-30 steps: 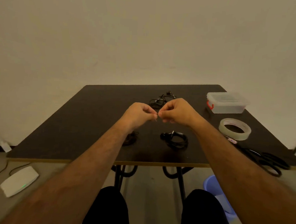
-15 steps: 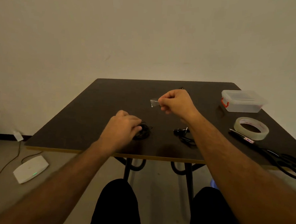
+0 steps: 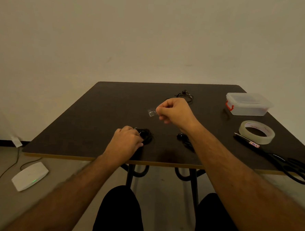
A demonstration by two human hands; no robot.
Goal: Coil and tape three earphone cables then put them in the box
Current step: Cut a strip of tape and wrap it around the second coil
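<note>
A person's left hand (image 3: 127,140) pinched down on a coil (image 3: 146,135) of black earphone cable near the front edge of the dark surface (image 3: 94,115), apparently to keep the loops from springing apart, while the right hand (image 3: 175,110), raised toward 12 o'clock of the coil, pinched a short strip of clear tape (image 3: 151,113) by one end, seemingly ready to be wrapped around the bundle. A second coil (image 3: 183,139) lay at 3 o'clock of the first, partly hidden by the right forearm; whether it was taped could not be told. A third, looser cable (image 3: 186,96) sat toward the far edge, beyond the right hand. The lidded clear box (image 3: 248,104), with a red latch, waited shut at the surface's far right corner, the tape roll (image 3: 256,132) nearer at its 6 o'clock and black scissors (image 3: 288,165) close to the right front edge. Behind stood a bare pale wall; on the floor at lower left lay a white device (image 3: 29,176) showing a green light.
</note>
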